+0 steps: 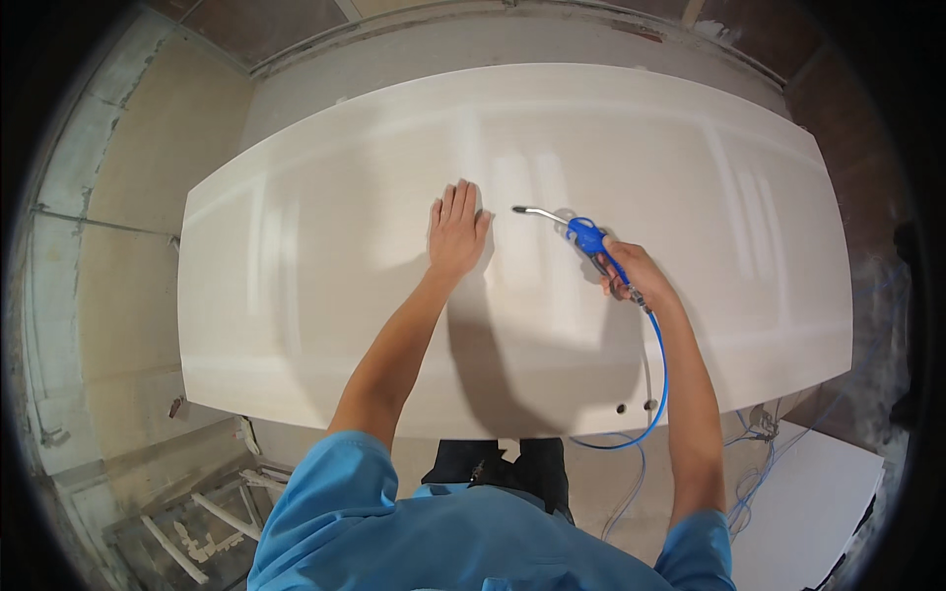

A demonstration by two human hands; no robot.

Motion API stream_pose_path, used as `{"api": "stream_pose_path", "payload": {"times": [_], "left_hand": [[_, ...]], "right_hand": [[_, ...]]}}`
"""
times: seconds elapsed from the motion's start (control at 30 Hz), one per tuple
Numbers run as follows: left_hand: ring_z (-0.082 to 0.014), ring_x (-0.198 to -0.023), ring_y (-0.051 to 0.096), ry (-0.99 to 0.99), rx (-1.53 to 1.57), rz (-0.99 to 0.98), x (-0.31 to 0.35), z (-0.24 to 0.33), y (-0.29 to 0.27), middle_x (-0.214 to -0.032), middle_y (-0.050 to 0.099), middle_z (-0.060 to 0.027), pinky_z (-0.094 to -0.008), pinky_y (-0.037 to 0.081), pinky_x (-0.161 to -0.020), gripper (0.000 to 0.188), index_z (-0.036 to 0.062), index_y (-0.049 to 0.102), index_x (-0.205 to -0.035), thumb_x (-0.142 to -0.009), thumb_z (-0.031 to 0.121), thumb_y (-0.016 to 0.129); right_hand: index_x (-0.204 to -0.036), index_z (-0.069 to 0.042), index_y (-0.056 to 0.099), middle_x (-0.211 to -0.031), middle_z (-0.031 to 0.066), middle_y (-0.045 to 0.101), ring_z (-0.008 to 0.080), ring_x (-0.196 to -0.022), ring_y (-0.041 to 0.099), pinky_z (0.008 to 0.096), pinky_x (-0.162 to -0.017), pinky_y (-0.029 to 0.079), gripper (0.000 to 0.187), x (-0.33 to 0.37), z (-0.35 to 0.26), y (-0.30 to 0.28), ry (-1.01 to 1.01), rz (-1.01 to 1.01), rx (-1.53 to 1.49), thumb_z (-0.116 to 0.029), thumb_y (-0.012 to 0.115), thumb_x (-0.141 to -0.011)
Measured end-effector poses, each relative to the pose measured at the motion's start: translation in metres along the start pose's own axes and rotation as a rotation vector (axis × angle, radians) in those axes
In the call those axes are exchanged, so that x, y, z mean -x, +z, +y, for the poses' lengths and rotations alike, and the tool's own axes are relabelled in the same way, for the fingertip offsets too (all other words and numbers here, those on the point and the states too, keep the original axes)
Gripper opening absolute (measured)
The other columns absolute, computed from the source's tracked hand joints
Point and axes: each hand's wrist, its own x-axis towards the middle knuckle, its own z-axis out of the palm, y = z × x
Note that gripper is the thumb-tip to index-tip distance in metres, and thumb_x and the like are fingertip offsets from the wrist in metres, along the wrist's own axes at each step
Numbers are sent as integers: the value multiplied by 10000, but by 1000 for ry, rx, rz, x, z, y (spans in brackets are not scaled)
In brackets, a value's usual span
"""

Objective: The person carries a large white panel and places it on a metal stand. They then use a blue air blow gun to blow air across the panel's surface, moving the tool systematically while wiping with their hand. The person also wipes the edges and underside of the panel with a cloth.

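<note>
Curled around the gun (pixel 588 236), the right hand (pixel 633 268) holds it over the panel (pixel 345 236), long axis toward 10 o'clock, nozzle (pixel 542 213) near 2 o'clock of the flat, thumb-spread left hand (pixel 456 234).

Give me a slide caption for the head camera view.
Left hand palm-down over a wide, pale panel; right hand gripping a blue air blow gun with bent metal nozzle.

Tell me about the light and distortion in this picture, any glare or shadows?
Head view: whitish glare streaks on the pale panel; head view: dark shadow below the left hand; head view: panel edges bow, corners black; head view: blue air gun in the right hand looks fairly sharp.
</note>
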Motion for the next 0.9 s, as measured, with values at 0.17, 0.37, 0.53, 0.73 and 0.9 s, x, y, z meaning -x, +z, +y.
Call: {"api": "stream_pose_path", "payload": {"times": [0.17,0.37,0.53,0.73,0.9], "left_hand": [[-351,-1562,310,74,-30,-11,-83,-19,10,-1688,369,-123,-534,227,-1273,620,128,391,-1619,-1098,461,433],[-329,-1587,269,106,-58,-24,-192,-59,36,-1717,330,-83,-523,200,-1292,591,218,370,-1643,-1117,486,353],[-317,-1596,267,-53,-95,48,-245,-123,37,-1721,331,-80,-510,192,-1301,591,240,368,-1648,-1121,502,319],[-356,-1583,285,-46,-43,53,-189,-161,25,-1708,350,-105,-535,198,-1288,617,140,369,-1631,-1105,462,384],[-372,-1571,301,27,-38,7,-72,-141,-2,-1703,354,-125,-543,204,-1285,658,87,362,-1627,-1088,460,424]], "right_hand": [[-906,-105,572,-670,69,632,133,-459,548,257,-368,336,480,-71,-35,-3,-71,156,-127,-538,505,-1103],[-969,-97,556,-720,67,632,141,-556,574,270,-421,369,477,-193,-90,18,-165,418,-614,-517,408,-1139],[-989,-101,559,-761,89,658,142,-582,579,268,-411,367,480,-248,-130,51,-135,170,-643,-526,396,-1139],[-928,-118,583,-679,76,652,124,-520,546,240,-408,350,475,-190,-112,57,36,-32,-135,-547,483,-1105],[-890,-125,584,-640,79,646,130,-446,510,240,-395,340,503,-90,-54,50,166,-55,-20,-575,490,-1093]]}}
